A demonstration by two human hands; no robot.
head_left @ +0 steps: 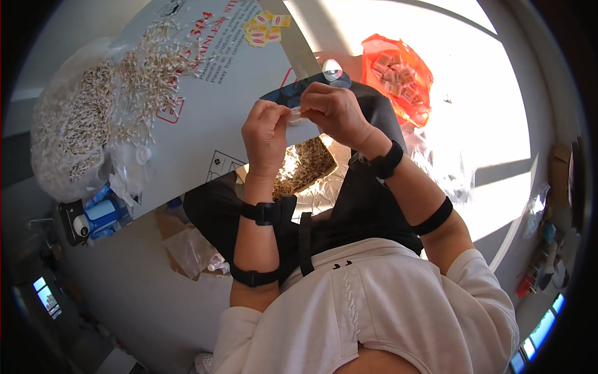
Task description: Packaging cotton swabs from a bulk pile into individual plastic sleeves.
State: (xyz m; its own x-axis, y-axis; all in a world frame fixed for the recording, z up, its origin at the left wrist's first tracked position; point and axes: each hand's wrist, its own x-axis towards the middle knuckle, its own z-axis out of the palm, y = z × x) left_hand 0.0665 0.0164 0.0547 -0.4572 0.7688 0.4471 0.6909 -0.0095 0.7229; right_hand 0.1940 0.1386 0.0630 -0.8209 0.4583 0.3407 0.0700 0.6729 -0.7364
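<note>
My left hand and my right hand meet over the table's near edge. Both pinch a small clear plastic packet between their fingertips. Its contents are too small to make out. Below the hands, between my legs, stands an open box of swab-like sticks. To the left, loose cotton swabs lie spread over the table, beside a big clear bag of swabs.
Small yellow cards lie at the table's far edge. On the right sits an orange bag holding several small packs. A blue and white bottle-like object is at the near left, above a cardboard box on the floor.
</note>
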